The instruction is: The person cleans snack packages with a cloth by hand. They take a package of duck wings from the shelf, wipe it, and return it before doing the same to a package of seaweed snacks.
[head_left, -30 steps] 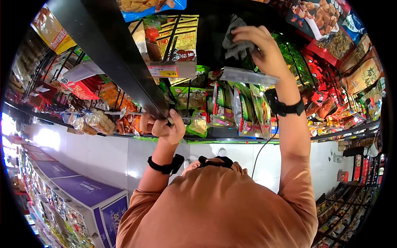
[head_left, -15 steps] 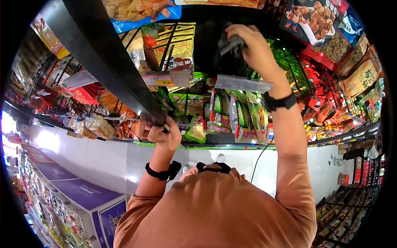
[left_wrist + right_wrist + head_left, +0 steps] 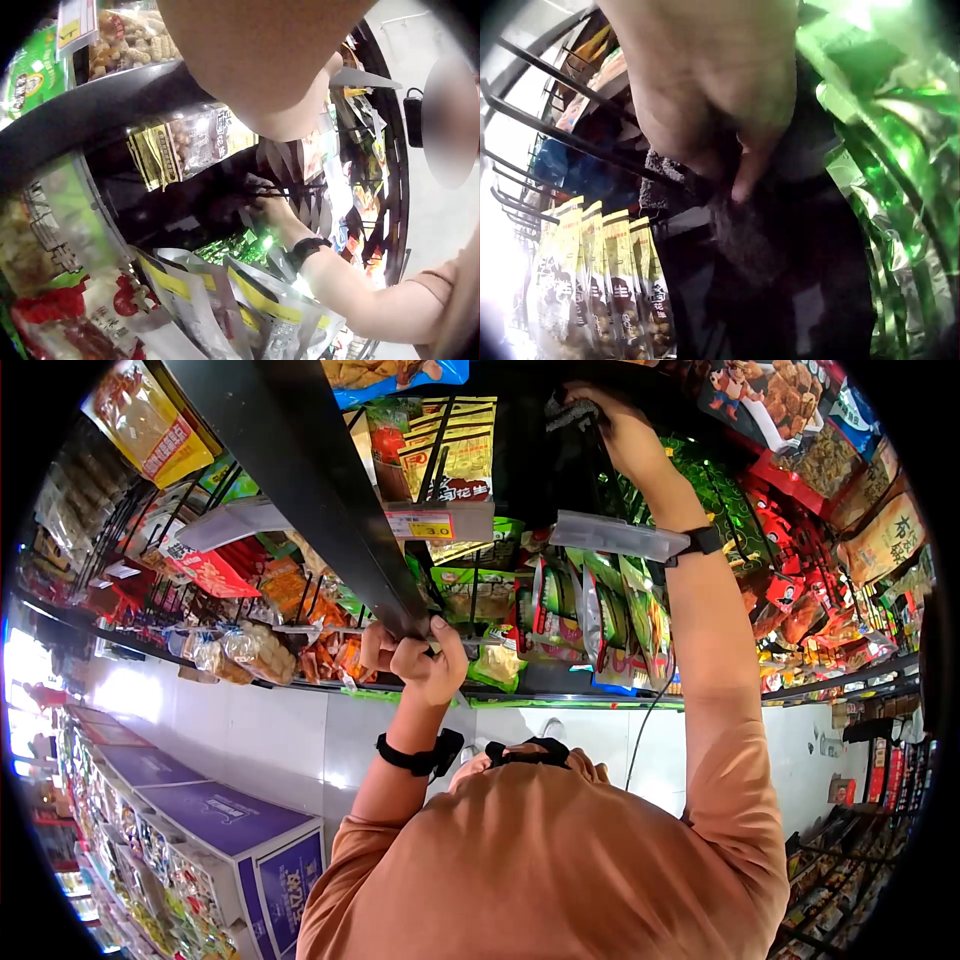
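My right hand point(image 3: 632, 445) holds a grey cloth point(image 3: 572, 415) deep in the rack, against the dark back panel point(image 3: 795, 300). In the right wrist view the cloth point(image 3: 742, 240) bunches under the thumb and fingers, partly hidden by the hand. My left hand point(image 3: 425, 663) grips the near end of a black metal beam point(image 3: 330, 490), its fingers curled at the edge. Yellow peanut packets point(image 3: 604, 277) hang on one side of the right hand, shiny green packets point(image 3: 892, 180) on the other.
Black display hooks point(image 3: 562, 135) stick out beside the right hand. A clear label holder point(image 3: 620, 535) lies under the right forearm, over hanging green packets point(image 3: 600, 615). A price tag point(image 3: 422, 525) sits by the beam. Behind stand purple boxes point(image 3: 215, 815). A thin cable point(image 3: 650, 730) hangs from the right wrist.
The right hand with the grey cloth has reached farther into the rack, upward in the head view. The left hand keeps its hold on the beam. The head view has shifted slightly.
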A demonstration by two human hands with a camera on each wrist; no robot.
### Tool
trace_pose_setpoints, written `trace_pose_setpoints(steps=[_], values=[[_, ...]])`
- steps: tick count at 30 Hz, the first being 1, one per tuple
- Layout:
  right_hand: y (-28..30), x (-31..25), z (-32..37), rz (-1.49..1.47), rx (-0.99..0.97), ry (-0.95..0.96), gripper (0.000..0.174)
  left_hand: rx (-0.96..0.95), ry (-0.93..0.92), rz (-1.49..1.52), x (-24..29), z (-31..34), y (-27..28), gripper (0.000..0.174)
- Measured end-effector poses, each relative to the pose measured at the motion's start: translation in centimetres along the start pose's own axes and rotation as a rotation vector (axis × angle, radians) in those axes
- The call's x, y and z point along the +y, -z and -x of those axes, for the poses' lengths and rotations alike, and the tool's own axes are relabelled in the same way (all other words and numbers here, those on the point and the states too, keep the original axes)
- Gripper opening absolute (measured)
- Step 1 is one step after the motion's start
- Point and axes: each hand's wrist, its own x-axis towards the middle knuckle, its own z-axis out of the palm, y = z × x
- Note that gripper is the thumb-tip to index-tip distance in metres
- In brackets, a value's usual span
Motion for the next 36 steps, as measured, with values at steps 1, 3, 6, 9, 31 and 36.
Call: trace_pose_setpoints(steps=[1,3,6,9,31,36], values=[[0.4,-0.6,0.4,-0.011,-0.028,-0.052,0.056,0.001,0.001,0.005,0.0,0.1,0.2,0.042],[1.0,-1.4,1.2,-0.01,-0.055,-0.106,0.058,-0.051,0.016,-0.064,0.0,0.5,0.5,0.043],[0.9,-2.7,3.6,-0.281,-0.058,-0.389,0.057,-0.058,0.015,-0.059,-0.2,0.7,0.5,0.043],[0.5,-4.3,5.5,-0.614,0.158,-0.442,0.051,-0.058,0.044,-0.006,-0.4,1.1,0.4,0.042],[9.4,-21.0,23.1,-0.481,0.694,-0.666,0.043,-0.317,0.004,0.218,4.2,2.2,4.6,0.034],[14.5,-24.2,25.1,-0.783,0.63,-0.849,0.055,-0.927,0.59,0.749,7.7,3.5,3.5,0.034]])
